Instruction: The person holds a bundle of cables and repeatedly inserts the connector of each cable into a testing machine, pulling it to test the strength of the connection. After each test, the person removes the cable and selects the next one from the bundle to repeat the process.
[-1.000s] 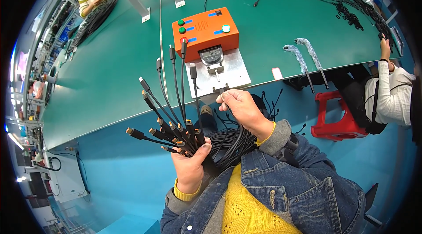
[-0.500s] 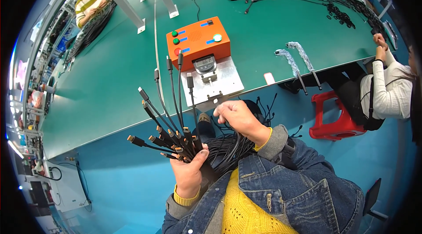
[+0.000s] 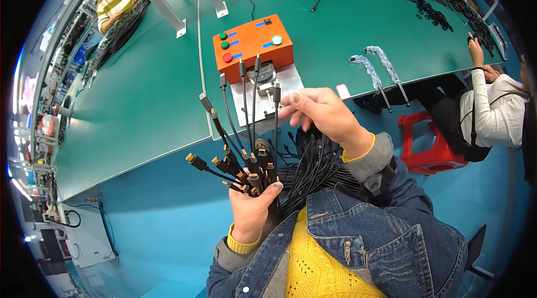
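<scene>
Cables [image 3: 263, 159] within left grip [image 3: 250, 209]

At twelve o'clock, blue labels [image 3: 236, 56] on the box [image 3: 257, 46] and the gauge screen [image 3: 265, 73] are appearing too small for reading.

Bright indoor light; edges bowed, corners black

The orange box [image 3: 251, 46] is one, with two green buttons [image 3: 225, 45], one red button [image 3: 227, 58], one white button [image 3: 276, 40], one switch [image 3: 267, 21] and five blue labels [image 3: 237, 56] — plus one gauge [image 3: 260, 74] and one metal plate [image 3: 290, 78]. Two hands show, one left hand [image 3: 251, 212] and one right hand [image 3: 327, 114], and more than a dozen cables [image 3: 197, 162] — too overlapped for an exact count. There are two wrapped rods [image 3: 369, 73], one red stool [image 3: 433, 161] and at least two co-workers [image 3: 488, 109].
</scene>
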Demonstrator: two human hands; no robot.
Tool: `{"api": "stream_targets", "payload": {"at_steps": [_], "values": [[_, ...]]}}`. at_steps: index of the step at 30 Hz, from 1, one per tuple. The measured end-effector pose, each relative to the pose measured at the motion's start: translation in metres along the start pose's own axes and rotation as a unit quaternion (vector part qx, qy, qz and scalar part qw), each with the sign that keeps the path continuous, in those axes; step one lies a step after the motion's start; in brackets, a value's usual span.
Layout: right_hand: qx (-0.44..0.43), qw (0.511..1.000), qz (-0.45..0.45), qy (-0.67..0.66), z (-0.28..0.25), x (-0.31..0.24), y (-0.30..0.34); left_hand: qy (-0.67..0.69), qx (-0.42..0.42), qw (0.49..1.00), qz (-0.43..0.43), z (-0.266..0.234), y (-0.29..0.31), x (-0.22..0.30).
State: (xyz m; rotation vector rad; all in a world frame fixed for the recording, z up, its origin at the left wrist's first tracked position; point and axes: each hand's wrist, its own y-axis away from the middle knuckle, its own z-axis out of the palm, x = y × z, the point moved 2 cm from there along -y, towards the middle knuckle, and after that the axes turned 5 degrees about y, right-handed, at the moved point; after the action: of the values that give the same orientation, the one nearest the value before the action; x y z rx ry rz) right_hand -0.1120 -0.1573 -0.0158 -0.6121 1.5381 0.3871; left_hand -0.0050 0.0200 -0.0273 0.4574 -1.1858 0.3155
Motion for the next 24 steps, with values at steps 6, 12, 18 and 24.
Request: {"api": "stream_targets", "payload": {"at_steps": [6, 12, 18, 24], "values": [[-0.097, 0.924, 0.188, -0.318, 0.019, 0.005, 0.004, 0.064, 0.051, 0.996, 0.025, 0.008, 0.001, 0.002], [-0.153, 0.916, 0.295, -0.224, 0.036, 0.047, 0.02, 0.077, 0.127, 0.987, 0.067, -0.009, -0.003, 0.004], [-0.071, 0.969, 0.216, -0.094, 0.038, 0.049, 0.021, 0.063, 0.086, 0.994, 0.039, -0.006, -0.002, 0.004], [-0.061, 0.975, 0.201, -0.075, 0.04, 0.05, 0.02, 0.056, 0.074, 0.995, 0.037, -0.006, 0.001, 0.003]]}}
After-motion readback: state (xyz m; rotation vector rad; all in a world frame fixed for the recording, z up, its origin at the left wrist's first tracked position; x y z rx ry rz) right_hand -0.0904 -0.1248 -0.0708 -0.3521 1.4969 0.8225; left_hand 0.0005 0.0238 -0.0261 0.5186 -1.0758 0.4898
